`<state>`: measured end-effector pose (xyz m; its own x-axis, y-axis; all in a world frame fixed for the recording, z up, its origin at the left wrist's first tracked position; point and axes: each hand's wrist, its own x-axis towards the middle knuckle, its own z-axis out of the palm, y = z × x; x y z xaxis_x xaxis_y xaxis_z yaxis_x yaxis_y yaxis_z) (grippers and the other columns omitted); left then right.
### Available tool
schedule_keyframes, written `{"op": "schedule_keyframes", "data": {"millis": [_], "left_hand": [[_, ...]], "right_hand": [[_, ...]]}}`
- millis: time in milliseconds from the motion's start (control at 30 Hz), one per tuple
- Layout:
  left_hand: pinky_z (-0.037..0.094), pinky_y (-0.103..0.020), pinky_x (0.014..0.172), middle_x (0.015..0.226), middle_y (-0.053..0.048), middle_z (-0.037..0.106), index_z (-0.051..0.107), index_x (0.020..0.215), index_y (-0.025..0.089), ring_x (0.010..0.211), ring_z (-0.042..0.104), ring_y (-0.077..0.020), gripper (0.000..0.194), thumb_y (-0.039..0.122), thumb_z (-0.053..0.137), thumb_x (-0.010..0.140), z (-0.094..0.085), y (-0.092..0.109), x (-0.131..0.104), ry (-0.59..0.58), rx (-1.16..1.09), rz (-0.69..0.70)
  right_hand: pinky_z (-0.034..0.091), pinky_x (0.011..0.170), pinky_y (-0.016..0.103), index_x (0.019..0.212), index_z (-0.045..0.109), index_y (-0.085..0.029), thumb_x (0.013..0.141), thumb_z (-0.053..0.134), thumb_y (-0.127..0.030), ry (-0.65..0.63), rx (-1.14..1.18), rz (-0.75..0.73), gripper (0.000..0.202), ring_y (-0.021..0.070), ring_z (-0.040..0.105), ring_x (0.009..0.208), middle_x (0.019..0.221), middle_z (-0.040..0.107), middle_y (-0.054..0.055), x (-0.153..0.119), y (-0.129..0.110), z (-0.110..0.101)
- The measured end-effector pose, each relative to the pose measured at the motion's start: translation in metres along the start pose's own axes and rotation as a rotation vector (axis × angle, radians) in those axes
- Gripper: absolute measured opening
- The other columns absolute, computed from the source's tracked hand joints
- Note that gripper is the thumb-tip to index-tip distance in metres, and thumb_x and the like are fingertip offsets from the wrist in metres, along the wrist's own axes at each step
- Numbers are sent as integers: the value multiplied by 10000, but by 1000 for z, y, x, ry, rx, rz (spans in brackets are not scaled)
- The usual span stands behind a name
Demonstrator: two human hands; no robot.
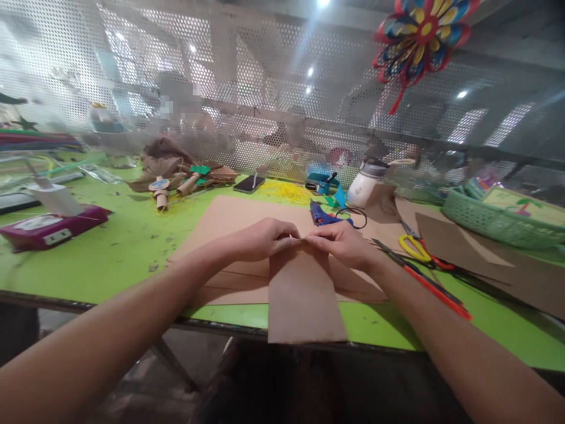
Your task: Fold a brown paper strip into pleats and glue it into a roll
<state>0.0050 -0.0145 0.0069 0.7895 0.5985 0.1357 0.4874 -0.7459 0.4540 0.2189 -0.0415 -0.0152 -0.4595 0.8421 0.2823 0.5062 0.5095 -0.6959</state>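
A strip of brown paper (304, 300) hangs over the table's front edge, its far end pinched between both hands. My left hand (269, 238) grips the far edge near its middle, thumb and fingertips pressed together. Close beside it, my right hand (342, 244) pinches the same edge. The fingertips of the two hands almost meet. Under the strip lie larger brown paper sheets (229, 218), stacked flat. Just beyond my right hand rests a blue glue gun (324, 215) with a dark cord.
Scissors with yellow handles (415, 248) and a red-and-black tool (436, 288) lie right. A white bottle (366, 182), green basket (498, 218) and phone (249, 184) stand or lie farther back. Left is a purple power strip (57, 227); crumpled brown paper pieces (168, 159) sit back left.
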Motion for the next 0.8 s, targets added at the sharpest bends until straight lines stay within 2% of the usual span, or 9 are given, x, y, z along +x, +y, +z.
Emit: {"op": "schedule_keyframes", "data": {"millis": [233,567,700,800], "left_hand": [[379,-197,543,650,-5,648,616,790,164,569,566,-109,238,309,440,858,-8,-6,-4,-64,17,-62],[406,-192,497,564,1,639,592,718,160,493,575,-108,268,321,437,865,-5,-8,-4,-93,-141,-86],[384,-184,487,445,39,566,584,713,162,412,530,-90,258,323,450,865,-7,-5,-5,-73,-102,-91],[375,-173,490,446,46,550,576,711,159,409,515,-79,264,317,439,872,-5,-5,-5,-85,-116,-67]], "right_hand": [[374,555,230,779,705,-132,826,525,-312,83,-104,-23,259,146,550,636,687,646,27,0,3,-2],[368,557,233,775,699,-136,821,528,-318,56,-84,-20,254,140,545,636,696,645,26,1,4,-3],[354,533,230,728,683,-122,816,528,-334,40,-38,1,277,126,513,589,633,606,21,2,4,-4],[363,537,227,761,689,-115,810,537,-350,24,-2,27,285,124,513,595,645,615,26,1,4,-4]]}}
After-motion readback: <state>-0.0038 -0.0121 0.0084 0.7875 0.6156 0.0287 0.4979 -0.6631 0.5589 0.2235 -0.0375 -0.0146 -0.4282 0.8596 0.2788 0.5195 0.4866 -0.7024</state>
